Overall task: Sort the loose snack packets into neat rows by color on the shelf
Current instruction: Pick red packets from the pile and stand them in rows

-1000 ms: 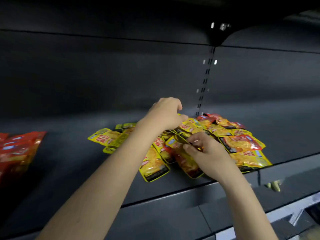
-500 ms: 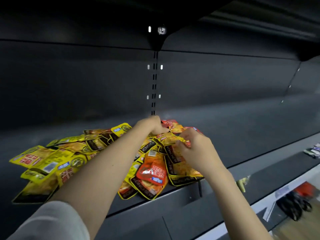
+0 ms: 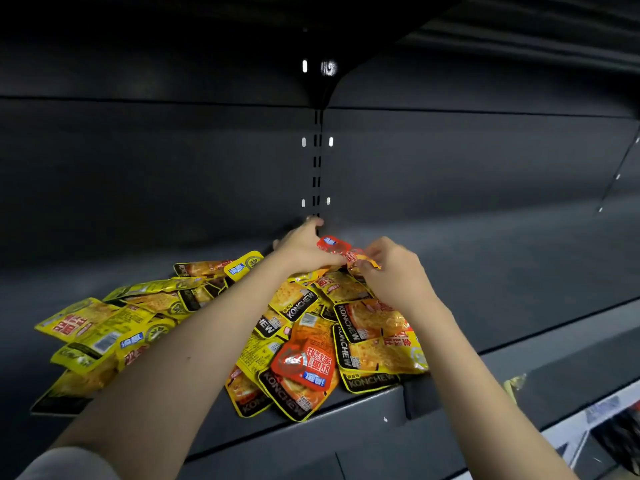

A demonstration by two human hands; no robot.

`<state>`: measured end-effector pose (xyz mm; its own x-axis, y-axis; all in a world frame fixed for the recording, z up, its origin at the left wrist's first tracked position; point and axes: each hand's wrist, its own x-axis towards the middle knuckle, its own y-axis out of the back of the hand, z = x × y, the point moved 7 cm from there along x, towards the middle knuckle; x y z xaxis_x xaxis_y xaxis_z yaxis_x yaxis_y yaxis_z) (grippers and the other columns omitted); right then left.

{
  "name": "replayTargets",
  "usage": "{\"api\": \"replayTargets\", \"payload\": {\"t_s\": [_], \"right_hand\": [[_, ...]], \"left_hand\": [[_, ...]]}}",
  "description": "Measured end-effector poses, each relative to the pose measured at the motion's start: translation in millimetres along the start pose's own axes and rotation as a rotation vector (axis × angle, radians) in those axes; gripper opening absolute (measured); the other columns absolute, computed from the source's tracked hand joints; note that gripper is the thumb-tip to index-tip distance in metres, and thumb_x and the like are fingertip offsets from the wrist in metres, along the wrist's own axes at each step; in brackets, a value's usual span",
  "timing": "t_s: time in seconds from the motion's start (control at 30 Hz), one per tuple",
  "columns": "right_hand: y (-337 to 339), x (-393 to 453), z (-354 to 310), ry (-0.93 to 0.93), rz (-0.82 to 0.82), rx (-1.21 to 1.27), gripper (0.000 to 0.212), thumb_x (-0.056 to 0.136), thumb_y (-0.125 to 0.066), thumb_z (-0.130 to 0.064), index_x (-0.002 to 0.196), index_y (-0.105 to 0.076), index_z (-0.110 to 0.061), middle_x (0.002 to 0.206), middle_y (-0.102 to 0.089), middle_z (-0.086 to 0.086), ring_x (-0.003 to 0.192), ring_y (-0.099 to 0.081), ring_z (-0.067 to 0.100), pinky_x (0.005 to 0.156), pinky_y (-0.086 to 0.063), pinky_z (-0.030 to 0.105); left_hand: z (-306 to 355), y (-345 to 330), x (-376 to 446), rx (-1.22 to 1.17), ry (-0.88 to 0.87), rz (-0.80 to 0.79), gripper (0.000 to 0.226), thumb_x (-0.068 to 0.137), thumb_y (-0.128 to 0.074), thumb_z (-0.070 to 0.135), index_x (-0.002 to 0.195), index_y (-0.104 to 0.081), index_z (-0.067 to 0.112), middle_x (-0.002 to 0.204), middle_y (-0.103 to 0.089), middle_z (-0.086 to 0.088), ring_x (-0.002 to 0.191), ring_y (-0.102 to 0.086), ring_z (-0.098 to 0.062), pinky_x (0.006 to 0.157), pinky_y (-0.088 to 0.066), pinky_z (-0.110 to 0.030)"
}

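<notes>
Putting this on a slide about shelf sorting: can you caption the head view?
Both hands, left hand and right hand, reach a red packet atop the jumbled yellow packets on the dark shelf.

"KONCHEW" on yellow snack pkts (image 3: pixel 375 355)

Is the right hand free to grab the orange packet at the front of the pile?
Probably not right now: the right hand is pinching a red packet at the back of the pile. The orange packet lies on top near the shelf edge, uncovered, so once the hand lets go the way looks free.
</notes>
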<state>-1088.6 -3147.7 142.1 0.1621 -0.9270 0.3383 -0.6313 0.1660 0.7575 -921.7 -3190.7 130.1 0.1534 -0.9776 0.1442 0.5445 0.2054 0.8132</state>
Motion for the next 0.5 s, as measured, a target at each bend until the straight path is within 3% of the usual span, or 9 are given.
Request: {"api": "replayTargets", "payload": {"t_s": [0.1, 0.23, 0.37, 0.43, 0.5], "right_hand": [[-6.0, 23.2, 4.7, -0.044, -0.024, 0.010, 0.026, 0.090, -0.054, -0.023, 0.112, -0.057, -0.009, 0.116, -0.061, 0.014, 0.111, -0.054, 0.031, 0.088, -0.044, 0.035], [-23.1, 52.2, 6.7, -0.109, -0.118, -0.046, 0.033, 0.089, -0.055, -0.023, 0.117, -0.057, -0.006, 0.123, -0.060, 0.015, 0.115, -0.054, 0.033, 0.091, -0.046, 0.034], [-45.7, 67.1, 9.5, -0.217, -0.240, -0.150, 0.060, 0.082, -0.063, -0.051, 0.126, -0.054, -0.011, 0.132, -0.054, 0.013, 0.123, -0.049, 0.034, 0.096, -0.043, 0.038], [-56.1, 67.6, 13.1, -0.280, -0.295, -0.192, 0.074, 0.073, -0.065, -0.064, 0.130, -0.049, -0.019, 0.136, -0.051, 0.008, 0.129, -0.042, 0.032, 0.101, -0.038, 0.039], [-65.4, 68.7, 14.3, -0.288, -0.308, -0.189, 0.073, 0.072, -0.065, -0.064, 0.130, -0.049, -0.023, 0.137, -0.051, 0.004, 0.130, -0.042, 0.030, 0.102, -0.035, 0.039]], "left_hand": [[16.0, 22.6, -4.7, -0.074, -0.088, 0.150, 0.088, 0.065, -0.078, 0.053, 0.138, -0.035, 0.026, 0.128, -0.056, 0.002, 0.120, -0.052, -0.022, 0.103, -0.037, -0.036], [32.4, 60.9, -27.0, -0.310, -0.146, 0.369, 0.072, 0.073, -0.076, 0.042, 0.131, -0.039, 0.022, 0.125, -0.056, -0.001, 0.113, -0.054, -0.018, 0.087, -0.037, -0.020], [38.9, 95.6, -64.1, -0.456, -0.157, 0.607, 0.068, 0.077, -0.071, 0.048, 0.131, -0.041, 0.020, 0.123, -0.056, -0.002, 0.112, -0.054, -0.017, 0.088, -0.041, -0.023], [36.0, 104.5, -83.0, -0.517, -0.131, 0.652, 0.064, 0.081, -0.066, 0.048, 0.132, -0.042, 0.019, 0.119, -0.058, 0.000, 0.108, -0.055, -0.014, 0.085, -0.039, -0.020], [29.9, 107.3, -98.4, -0.585, -0.113, 0.646, 0.064, 0.081, -0.061, 0.054, 0.133, -0.042, 0.023, 0.119, -0.057, 0.003, 0.108, -0.055, -0.013, 0.090, -0.042, -0.023]]}}
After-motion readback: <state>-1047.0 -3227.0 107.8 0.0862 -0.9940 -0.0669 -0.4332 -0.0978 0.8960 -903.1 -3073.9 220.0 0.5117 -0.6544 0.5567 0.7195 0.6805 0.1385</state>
